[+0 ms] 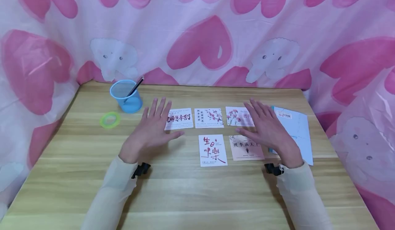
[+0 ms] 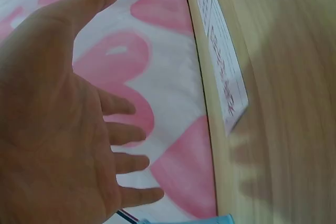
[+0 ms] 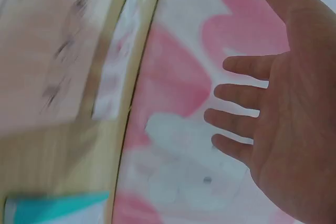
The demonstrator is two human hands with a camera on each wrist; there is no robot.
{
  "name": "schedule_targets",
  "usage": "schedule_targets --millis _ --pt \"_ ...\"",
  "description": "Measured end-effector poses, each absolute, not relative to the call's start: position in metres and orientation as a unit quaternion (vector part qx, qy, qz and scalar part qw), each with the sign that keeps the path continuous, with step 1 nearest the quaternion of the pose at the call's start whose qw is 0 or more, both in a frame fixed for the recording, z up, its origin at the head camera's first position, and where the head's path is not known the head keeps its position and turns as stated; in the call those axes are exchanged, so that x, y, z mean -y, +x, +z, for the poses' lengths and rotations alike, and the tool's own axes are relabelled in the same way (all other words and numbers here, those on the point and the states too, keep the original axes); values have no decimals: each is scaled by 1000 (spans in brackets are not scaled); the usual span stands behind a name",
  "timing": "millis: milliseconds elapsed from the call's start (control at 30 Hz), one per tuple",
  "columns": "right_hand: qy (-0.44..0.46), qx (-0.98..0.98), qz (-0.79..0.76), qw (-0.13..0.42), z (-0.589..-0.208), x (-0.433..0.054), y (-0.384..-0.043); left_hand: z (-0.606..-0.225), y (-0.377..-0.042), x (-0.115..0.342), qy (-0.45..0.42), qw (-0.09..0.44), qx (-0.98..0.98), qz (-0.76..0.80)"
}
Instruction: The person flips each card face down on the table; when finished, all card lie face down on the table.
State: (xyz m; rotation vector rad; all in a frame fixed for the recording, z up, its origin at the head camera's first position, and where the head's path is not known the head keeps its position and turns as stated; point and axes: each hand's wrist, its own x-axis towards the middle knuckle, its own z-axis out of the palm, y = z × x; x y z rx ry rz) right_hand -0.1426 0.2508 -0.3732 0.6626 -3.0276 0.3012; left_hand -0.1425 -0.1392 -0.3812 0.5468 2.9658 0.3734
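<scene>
My left hand hovers with fingers spread and holds nothing; a card with red brush lettering lies just past its thumb. My right hand, also spread and holding nothing, partly covers a card with pink flowers and a pinkish card with dark lettering. Between the hands lie a card with a blossom branch and a white card with large red characters. In the wrist views the palms of the left hand and right hand show bare.
A blue mesh pen cup with a dark pen stands at the back left. In front of it lies a green ring-shaped roll. At the right, a light blue booklet lies partly under the right arm. A heart-patterned cloth hangs behind the table.
</scene>
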Motion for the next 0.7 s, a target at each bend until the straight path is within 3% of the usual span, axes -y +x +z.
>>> schedule_targets --millis 167,333,700 --pt "286 951 119 3 -362 -216 -154 -389 -163 154 183 63 -968 158" --pt "350 928 116 -51 -354 -167 -177 -405 -178 169 183 82 -958 203" --pt "341 921 83 -167 -379 -113 -235 -423 -195 176 200 94 -951 218"
